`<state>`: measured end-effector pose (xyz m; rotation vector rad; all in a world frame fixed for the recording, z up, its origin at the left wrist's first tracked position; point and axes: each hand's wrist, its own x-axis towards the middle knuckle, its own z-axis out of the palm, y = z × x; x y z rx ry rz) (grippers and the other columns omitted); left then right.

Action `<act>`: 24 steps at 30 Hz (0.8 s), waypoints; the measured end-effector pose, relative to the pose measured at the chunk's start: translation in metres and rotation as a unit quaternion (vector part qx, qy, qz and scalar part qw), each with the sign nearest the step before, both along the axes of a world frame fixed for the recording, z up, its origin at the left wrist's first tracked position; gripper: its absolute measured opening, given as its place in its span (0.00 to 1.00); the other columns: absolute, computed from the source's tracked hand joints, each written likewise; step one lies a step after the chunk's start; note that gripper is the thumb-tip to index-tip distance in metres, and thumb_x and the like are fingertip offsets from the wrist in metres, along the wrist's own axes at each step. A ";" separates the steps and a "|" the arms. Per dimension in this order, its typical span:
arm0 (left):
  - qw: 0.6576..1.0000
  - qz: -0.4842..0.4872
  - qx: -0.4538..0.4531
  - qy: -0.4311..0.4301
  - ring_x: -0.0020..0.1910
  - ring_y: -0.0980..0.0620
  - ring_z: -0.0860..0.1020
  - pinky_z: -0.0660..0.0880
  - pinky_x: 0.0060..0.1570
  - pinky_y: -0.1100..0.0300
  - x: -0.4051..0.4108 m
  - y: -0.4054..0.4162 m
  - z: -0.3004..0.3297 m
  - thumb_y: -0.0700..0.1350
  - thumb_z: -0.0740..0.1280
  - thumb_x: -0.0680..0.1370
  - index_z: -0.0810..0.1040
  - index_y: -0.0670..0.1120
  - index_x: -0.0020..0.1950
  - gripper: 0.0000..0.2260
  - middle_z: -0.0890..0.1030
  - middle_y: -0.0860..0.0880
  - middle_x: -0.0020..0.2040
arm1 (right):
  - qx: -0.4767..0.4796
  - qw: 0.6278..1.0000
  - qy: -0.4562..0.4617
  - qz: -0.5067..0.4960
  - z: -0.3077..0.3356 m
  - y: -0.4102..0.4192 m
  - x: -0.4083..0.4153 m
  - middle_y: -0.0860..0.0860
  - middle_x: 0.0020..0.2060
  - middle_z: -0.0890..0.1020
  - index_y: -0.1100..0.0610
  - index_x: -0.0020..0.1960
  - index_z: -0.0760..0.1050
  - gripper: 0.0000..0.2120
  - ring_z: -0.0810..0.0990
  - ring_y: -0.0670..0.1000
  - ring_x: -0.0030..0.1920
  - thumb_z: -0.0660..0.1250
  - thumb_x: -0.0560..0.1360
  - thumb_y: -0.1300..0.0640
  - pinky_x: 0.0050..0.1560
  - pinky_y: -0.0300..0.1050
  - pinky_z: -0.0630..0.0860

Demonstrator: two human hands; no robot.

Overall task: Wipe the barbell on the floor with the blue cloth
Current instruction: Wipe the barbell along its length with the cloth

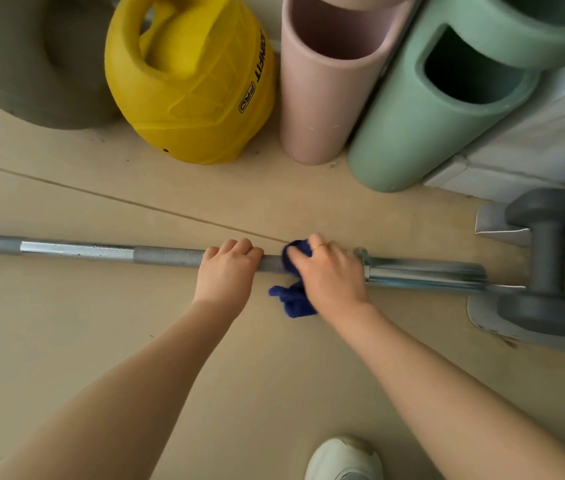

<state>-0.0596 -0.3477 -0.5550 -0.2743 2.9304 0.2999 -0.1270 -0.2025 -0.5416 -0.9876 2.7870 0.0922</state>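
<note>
Barbell [170, 255] flat on the floor [135, 341], running left to right across the middle of the view; knurled grey grip zones alternating with a smooth shiny section, chromed sleeve at the right end beyond a collar. Left hand [227, 271] over the knurled shaft, fingers [239, 244] curled round the bar from above. Right hand [326, 271] just beside it, toward the collar, fingers curled over the bar with the blue cloth [293, 299] wrapped between palm and shaft; cloth fuzzy, dark blue, loose tail hanging onto the floor on the near side, small bunch showing past the fingertips. Thin gold ring [319, 246] on one right finger. Behind the bar: yellow kettlebell [187, 98], moulded rubbery shell, black lettering partly readable as "FIT" plus boxed "PRO"; pink foam roller [315, 109] and green foam roller [412, 133], both hollow cylinders; grey rounded weight [31, 64] at far left. Grey dumbbell [547, 254] at the sleeve's right end. White shoe [343, 460] at bottom edge.
</note>
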 end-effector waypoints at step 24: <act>0.998 0.011 0.007 -0.061 0.59 0.44 0.72 0.66 0.52 0.55 -0.021 -0.008 0.004 0.33 0.59 0.74 0.74 0.47 0.64 0.20 0.78 0.48 0.57 | 0.010 0.998 0.049 -0.044 -0.002 0.028 -0.009 0.56 0.36 0.80 0.56 0.45 0.82 0.27 0.74 0.52 0.21 0.80 0.47 0.54 0.19 0.37 0.67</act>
